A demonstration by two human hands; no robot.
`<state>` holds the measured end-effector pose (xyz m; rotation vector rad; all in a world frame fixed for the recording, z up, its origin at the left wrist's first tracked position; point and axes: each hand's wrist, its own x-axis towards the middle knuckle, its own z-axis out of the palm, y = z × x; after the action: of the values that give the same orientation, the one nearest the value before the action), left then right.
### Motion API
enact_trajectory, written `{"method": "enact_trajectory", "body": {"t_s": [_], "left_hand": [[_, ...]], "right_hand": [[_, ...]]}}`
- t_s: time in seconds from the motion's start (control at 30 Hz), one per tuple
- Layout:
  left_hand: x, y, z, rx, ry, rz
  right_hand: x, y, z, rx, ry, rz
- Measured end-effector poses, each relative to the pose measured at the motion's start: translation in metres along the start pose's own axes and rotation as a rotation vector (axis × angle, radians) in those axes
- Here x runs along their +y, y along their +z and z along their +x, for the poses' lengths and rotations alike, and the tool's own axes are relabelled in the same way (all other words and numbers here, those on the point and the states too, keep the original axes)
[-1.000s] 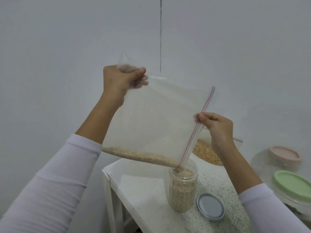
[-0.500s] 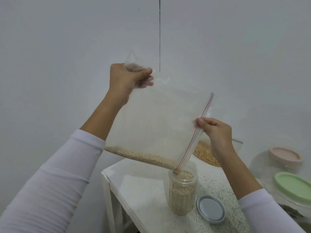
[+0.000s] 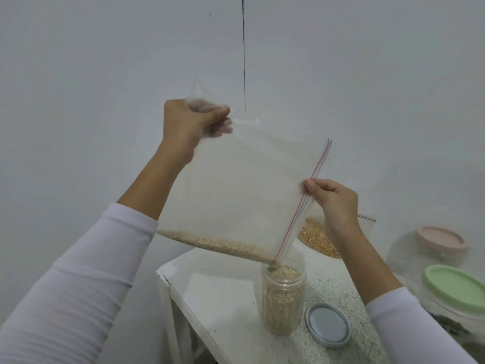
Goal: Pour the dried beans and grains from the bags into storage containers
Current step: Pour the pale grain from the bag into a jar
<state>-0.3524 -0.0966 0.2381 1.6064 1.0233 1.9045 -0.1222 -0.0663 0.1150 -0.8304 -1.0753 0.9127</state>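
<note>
Head view: a person tips a clear zip bag [image 3: 244, 195] over an open plastic jar [image 3: 284, 295] on a white table [image 3: 223, 292].
Left hand: the left hand [image 3: 189, 124] grips the bag's raised bottom corner, thumb across the front and fingers curled behind the plastic.
Right hand: the right hand [image 3: 333, 200] pinches the red zip edge partway down, fingers curled round it.
Grain: pale grain [image 3: 217, 243] lies in a thin band along the bag's low edge and runs out at the bottom corner of the mouth into the jar.
Done: the jar looks filled almost to its neck; most of this bag appears emptied.
Left for this bag: the last band of grain, then the grey lid [image 3: 328, 325], which lies just beside the jar.
Left overall: a second bag of yellow kernels [image 3: 316, 237] lies behind the right wrist, apparently unpoured.
Other containers: jars with a green lid [image 3: 456, 287] and a pink lid [image 3: 439, 236] stand at the right, closed; contents hard to tell.
</note>
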Motion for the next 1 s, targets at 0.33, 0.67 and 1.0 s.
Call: {"method": "enact_trajectory", "body": {"t_s": [0.33, 0.67, 1.0], "left_hand": [[-0.007, 0.001, -0.003, 0.015, -0.011, -0.011], [-0.006, 0.002, -0.001, 0.01, -0.006, -0.013], [0.0, 0.007, -0.005, -0.017, -0.01, -0.01]], "right_hand": [[0.003, 0.004, 0.005, 0.034, 0.004, -0.006], [0.002, -0.001, 0.001, 0.016, -0.004, -0.036], [0.002, -0.004, -0.011, 0.045, -0.011, 0.018]]}}
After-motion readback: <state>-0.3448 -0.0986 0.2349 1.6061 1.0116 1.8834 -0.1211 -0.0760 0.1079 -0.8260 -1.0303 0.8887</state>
